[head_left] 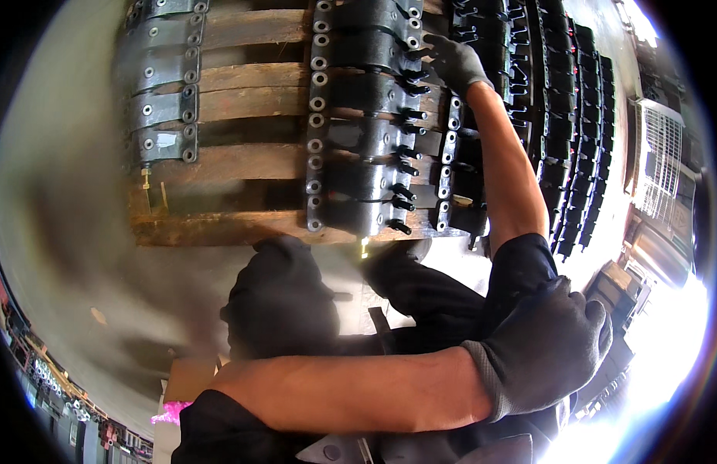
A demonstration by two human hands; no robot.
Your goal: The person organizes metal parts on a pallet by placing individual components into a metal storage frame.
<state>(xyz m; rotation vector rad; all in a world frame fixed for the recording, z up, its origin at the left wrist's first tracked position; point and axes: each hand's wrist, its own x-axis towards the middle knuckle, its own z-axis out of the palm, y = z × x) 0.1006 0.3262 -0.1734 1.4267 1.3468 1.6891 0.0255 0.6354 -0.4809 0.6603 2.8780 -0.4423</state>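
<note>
My right hand (455, 66), in a dark grey glove, reaches over the pallet to a row of black curved metal parts (362, 135). Its fingers are closed around one of the short black bolts (420, 54) along that row's right flange; the fingertips are partly hidden. More bolts (405, 189) stick out of the flange holes below it. My left hand (544, 348), gloved alike, is crossed in front of my body beside my right upper arm. Its fingers are curled closed, and whatever they hold, if anything, is hidden.
The metal parts lie on a wooden pallet (250, 226), with a shorter row (165, 104) at the left and several denser rows (556, 116) at the right. Brass-coloured fittings (365, 247) jut from row ends. A white wire rack (658, 158) stands far right.
</note>
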